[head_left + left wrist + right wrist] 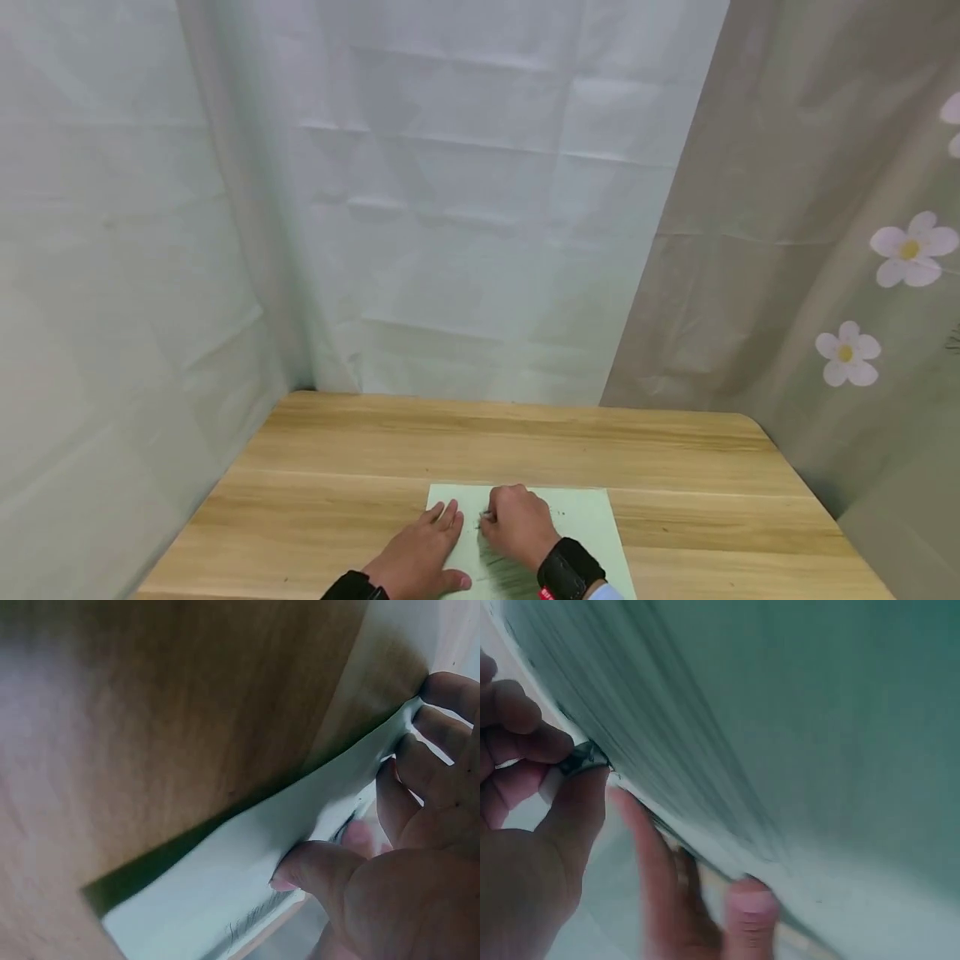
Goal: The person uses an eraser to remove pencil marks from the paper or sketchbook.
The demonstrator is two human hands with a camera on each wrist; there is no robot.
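Observation:
A pale green sheet of paper (581, 521) lies on the wooden table (337, 467) near its front edge, with dark scribbled marks (501, 568) on it. My left hand (420, 554) rests flat on the sheet's left part, fingers straight; the left wrist view shows its fingers (409, 787) and thumb pressing the paper (247, 862). Just to its right, my right hand (517, 525) is curled, knuckles up, on the sheet. In the right wrist view its thumb and fingers (532, 742) pinch a small dark object (581, 759) against the paper (817, 712). What the object is I cannot make out.
White creased cloth (465, 208) hangs behind and to the left of the table. A grey-beige curtain with white flowers (911, 248) hangs on the right. Bare wood (187, 712) runs left of and beyond the sheet. Both wrists wear black bands (568, 571).

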